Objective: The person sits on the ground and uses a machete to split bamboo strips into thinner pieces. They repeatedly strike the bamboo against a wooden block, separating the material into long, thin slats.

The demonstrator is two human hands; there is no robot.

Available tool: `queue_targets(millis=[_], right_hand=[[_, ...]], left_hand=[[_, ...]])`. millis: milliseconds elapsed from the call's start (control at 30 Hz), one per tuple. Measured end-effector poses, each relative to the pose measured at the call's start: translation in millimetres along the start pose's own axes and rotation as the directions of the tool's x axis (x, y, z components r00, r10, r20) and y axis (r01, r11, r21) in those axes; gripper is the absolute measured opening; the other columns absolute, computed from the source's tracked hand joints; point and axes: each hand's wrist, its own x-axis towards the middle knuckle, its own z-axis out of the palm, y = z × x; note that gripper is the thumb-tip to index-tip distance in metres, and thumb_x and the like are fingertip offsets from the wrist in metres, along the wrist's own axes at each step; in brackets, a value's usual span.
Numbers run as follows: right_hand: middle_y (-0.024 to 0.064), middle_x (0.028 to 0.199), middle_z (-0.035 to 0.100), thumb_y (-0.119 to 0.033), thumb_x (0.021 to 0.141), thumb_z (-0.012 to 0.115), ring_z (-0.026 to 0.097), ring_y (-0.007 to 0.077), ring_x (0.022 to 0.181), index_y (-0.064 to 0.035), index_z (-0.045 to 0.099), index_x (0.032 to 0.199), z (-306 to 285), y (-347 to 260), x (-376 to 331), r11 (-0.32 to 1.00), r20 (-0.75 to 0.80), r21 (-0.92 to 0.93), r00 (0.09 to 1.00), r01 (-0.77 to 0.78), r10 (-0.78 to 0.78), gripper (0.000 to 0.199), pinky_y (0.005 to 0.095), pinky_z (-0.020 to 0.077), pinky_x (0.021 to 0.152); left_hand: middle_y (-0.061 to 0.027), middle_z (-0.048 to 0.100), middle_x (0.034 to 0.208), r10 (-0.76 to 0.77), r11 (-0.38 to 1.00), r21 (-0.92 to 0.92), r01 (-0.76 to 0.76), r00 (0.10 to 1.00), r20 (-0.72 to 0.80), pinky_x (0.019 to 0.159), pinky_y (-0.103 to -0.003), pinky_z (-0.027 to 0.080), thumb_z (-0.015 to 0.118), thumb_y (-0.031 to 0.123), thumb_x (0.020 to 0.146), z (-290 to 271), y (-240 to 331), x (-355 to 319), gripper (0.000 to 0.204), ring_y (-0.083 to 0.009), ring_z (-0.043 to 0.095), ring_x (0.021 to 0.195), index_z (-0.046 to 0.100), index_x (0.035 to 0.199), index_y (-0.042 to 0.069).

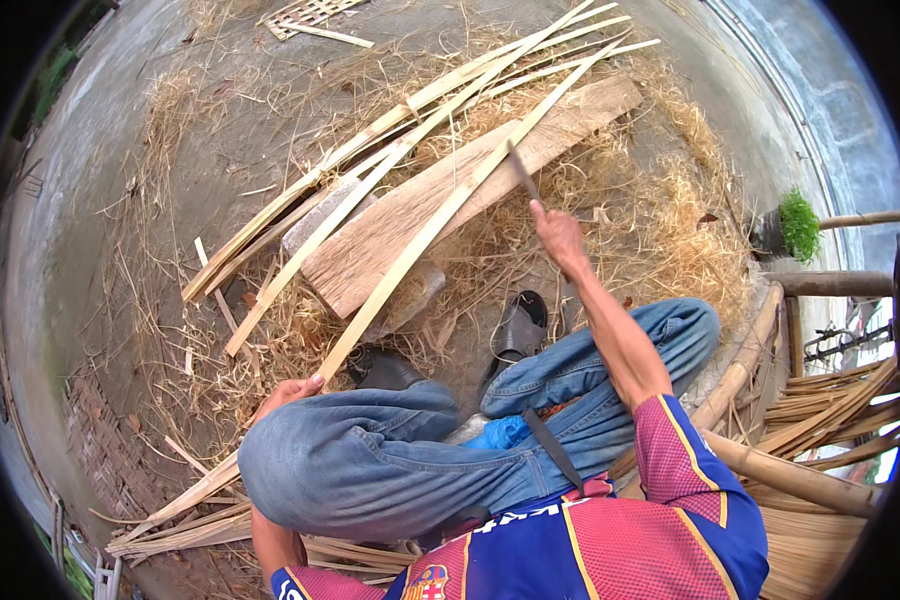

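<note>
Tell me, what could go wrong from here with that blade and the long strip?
The knife in the right hand might slip off the pale strip, and the right shoe is on the near side of it.

The left hand holds the strip only by its near end, so it could slide or twist on the wooden board.

Loose shavings litter the ground and might make footing slippery on standing up.
</note>
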Motion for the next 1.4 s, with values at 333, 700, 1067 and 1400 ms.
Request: queue_targets(millis=[333,700,1067,1400], right_hand=[[0.0160,0.066,0.068,-0.067,0.102,0.041,0.063,0.0329,0.057,-0.0006,0.063,0.067,9.4,23.4,30.0,0.994,-0.083,-0.103,0.996,-0.028,0.019,0.078,0.0485,0.0498,0.059],[0.0075,0.060,0.059,-0.061,0.100,0.052,0.059,0.0244,0.050,-0.0087,0.056,0.077,97.2,-80.5,-113.1,0.720,0.394,-0.083,0.686,0.689,-0.611,0.057,0.0426,0.0531,0.051],[0.0035,0.053,0.049,-0.060,0.105,0.042,0.046,0.0138,0.041,-0.0117,0.050,0.065,55.1,-68.3,-51.5,0.859,0.310,-0.022,0.821,0.511,-0.480,0.063,0.0368,0.0370,0.035],[0.0077,0.057,0.054,-0.075,0.098,0.041,0.052,0.0211,0.054,-0.0057,0.056,0.062,-71.2,77.0,67.5,0.992,-0.317,0.021,0.940,-0.123,0.123,0.079,0.0444,0.0392,0.051]], left_hand=[[-0.0021,0.060,0.065,0.013,0.985,0.171,0.039,0.957,-0.291,0.056,-0.033,0.041,0.059,0.050,0.101,-39.0,-48.9,-103.9,0.047,-0.0127,0.054,0.060,0.067,0.081,0.009],[-0.0120,0.061,0.065,0.449,0.766,0.642,-0.027,0.738,-0.504,0.058,-0.040,0.043,0.055,0.052,0.101,48.9,-9.2,-5.4,0.049,-0.0233,0.057,0.058,0.068,0.081,0.009],[-0.0083,0.061,0.060,0.350,0.880,0.445,-0.167,0.861,-0.370,0.056,-0.038,0.042,0.061,0.051,0.098,36.7,-7.2,-4.6,0.049,-0.0184,0.056,0.056,0.073,0.080,0.007],[-0.0059,0.060,0.059,0.182,0.933,0.357,-0.050,0.920,-0.347,0.054,-0.037,0.041,0.061,0.052,0.098,-11.7,-62.3,-86.8,0.052,-0.0167,0.054,0.054,0.072,0.078,0.005]])
